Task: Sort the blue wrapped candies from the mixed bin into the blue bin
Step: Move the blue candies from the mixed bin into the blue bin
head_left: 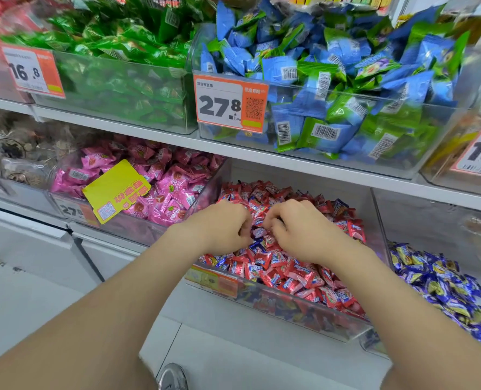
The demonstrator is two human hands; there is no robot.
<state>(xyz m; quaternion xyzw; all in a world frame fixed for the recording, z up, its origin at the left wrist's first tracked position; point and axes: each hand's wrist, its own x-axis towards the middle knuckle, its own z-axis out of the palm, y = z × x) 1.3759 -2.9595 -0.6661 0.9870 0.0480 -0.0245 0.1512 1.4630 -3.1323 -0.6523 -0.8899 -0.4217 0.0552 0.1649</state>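
A shop shelf holds clear bins of wrapped sweets. In the near middle, the mixed bin (290, 313) is heaped with red candies (298, 274) and a few blue wrapped candies (255, 245) among them. A person's left hand (222, 226) and right hand (298, 232) rest close together on the heap, fingers curled down into the sweets. Whether either hand holds a candy cannot be told. One blue candy lies between the two hands. Just to the right stands the blue bin (430, 220), with blue-wrapped sweets piled at its near end. To the left is a bin of pink candies (160, 178). The shelf above holds green packets (121, 66), and blue-and-green packets (346, 80) behind a 27.8 price label (229, 102).
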